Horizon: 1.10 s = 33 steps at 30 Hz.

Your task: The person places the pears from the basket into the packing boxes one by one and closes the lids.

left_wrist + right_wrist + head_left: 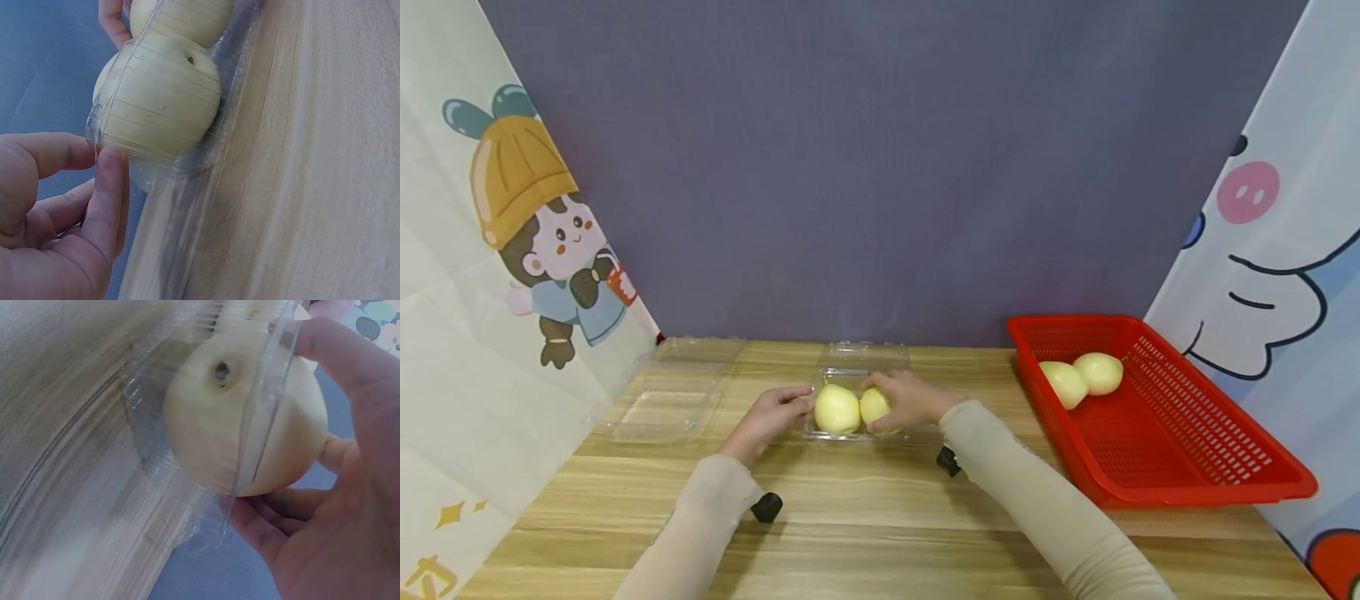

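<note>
A clear plastic clamshell box (863, 358) lies at mid-table with its lid folded back. Two pale yellow apples sit side by side in it, a left apple (837, 410) and a right apple (874, 408). My left hand (771, 421) pinches the box's left rim between thumb and fingertips, as the left wrist view shows. With thumb and fingers spread around the right apple, my right hand (913, 398) grips it inside the box. In the right wrist view the box wall (140, 419) stands in front of part of this apple (206, 419).
A red perforated basket (1180, 492) stands at the right, holding two more pale yellow apples (1099, 373). Another clear plastic box (662, 408) lies open at the left back. A dark grey backdrop (850, 167) rises behind the wooden table (850, 533).
</note>
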Each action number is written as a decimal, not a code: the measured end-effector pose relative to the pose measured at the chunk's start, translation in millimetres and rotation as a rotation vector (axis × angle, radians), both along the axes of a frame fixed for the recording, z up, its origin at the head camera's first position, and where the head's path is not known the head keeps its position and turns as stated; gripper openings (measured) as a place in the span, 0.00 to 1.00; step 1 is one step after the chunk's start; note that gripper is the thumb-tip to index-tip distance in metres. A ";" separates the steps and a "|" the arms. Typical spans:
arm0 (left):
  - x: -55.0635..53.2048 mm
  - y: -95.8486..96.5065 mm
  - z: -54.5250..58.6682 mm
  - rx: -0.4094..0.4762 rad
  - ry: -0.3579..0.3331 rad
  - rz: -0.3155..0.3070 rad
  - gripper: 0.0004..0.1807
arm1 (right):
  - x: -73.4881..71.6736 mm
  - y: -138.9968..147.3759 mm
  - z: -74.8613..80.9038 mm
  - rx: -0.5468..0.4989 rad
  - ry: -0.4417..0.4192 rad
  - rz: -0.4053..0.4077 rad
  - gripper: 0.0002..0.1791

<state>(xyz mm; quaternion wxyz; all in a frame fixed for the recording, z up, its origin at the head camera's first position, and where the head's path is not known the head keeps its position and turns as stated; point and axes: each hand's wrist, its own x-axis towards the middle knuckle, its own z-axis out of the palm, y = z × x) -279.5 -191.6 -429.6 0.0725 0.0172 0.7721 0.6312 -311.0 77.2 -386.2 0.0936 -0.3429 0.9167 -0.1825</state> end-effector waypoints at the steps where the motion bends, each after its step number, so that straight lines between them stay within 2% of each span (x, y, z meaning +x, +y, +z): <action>1: -0.3 -0.2 -0.2 0.000 0.000 -0.001 0.25 | 0.4 -0.5 0.2 0.009 0.002 -0.004 0.37; 8: -1.8 -1.2 -0.8 0.001 0.006 -0.017 0.25 | 5.4 -4.6 4.9 0.031 -0.031 -0.019 0.37; 18: -1.5 -0.7 0.4 0.001 -0.006 -0.012 0.25 | 5.0 -3.6 3.7 0.078 -0.005 -0.014 0.34; 24: -1.3 -0.5 0.4 -0.001 -0.003 -0.014 0.25 | 6.2 -2.3 4.6 0.060 -0.015 -0.017 0.32; 33: -1.2 0.5 0.7 0.000 -0.005 -0.009 0.25 | 2.6 -0.7 0.9 0.018 0.017 0.001 0.29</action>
